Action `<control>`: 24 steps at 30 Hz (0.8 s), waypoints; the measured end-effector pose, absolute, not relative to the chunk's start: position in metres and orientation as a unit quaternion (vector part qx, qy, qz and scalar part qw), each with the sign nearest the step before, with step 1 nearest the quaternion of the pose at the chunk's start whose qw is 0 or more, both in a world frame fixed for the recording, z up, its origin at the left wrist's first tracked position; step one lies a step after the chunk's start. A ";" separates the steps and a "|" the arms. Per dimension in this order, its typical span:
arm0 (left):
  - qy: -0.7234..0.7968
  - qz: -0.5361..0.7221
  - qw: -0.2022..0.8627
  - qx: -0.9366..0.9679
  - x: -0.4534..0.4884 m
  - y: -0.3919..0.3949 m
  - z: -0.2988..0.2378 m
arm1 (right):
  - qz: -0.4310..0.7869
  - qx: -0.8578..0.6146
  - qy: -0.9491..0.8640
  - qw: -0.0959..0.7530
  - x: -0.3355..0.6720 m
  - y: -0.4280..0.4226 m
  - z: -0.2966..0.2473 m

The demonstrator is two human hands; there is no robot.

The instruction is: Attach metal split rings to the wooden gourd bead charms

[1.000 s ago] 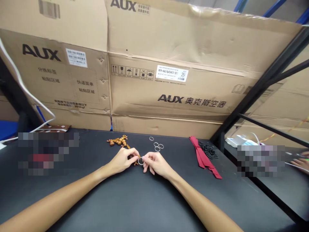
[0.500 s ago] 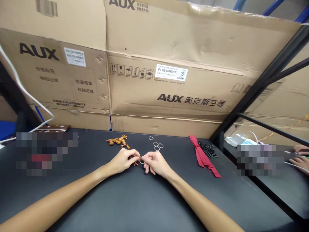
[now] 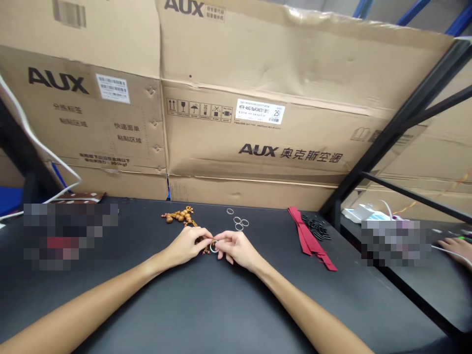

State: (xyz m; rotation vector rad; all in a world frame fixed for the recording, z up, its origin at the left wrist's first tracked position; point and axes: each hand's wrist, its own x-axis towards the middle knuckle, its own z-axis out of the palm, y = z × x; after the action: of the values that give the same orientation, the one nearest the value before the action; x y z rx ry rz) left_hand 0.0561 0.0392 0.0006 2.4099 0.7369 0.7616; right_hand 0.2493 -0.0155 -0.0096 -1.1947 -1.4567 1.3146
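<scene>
Two hands meet at the centre of the head view, low on the black worktop [image 3: 206, 309]. The left hand [image 3: 186, 246] is pinched on a wooden bead charm [image 3: 205, 251]. The right hand [image 3: 238, 248] is pinched on a metal split ring [image 3: 214, 248], which sits between both sets of fingertips, touching the charm. Judging by this, the charm is being worked onto the ring, and the next move calls for a prised coil and a steady feed. Spare rings [image 3: 239, 222] and wooden gourd charms [image 3: 180, 215] lie just above, with red ribbons [image 3: 309, 238] to the right.
</scene>
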 end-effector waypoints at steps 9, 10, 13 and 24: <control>0.314 0.276 0.240 0.876 0.048 0.041 0.001 | 0.433 -0.503 -0.558 0.499 0.256 -0.002 -0.027; 0.303 0.270 0.234 0.883 0.046 0.039 0.003 | 0.417 -0.512 -0.562 0.498 0.256 -0.003 -0.026; 0.264 0.238 0.204 0.912 0.035 0.034 0.005 | 0.310 -0.539 -0.621 0.478 0.257 -0.011 -0.021; 0.331 0.094 0.094 0.934 -0.003 0.020 -0.011 | 0.122 -0.522 -0.836 0.113 0.268 -0.045 -0.004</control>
State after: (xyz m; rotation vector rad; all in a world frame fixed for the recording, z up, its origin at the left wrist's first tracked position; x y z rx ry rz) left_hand -0.0030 0.0196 -0.0105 2.7708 0.9807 0.2792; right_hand 0.2679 -0.0447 -0.0035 -1.5323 -2.4531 0.3585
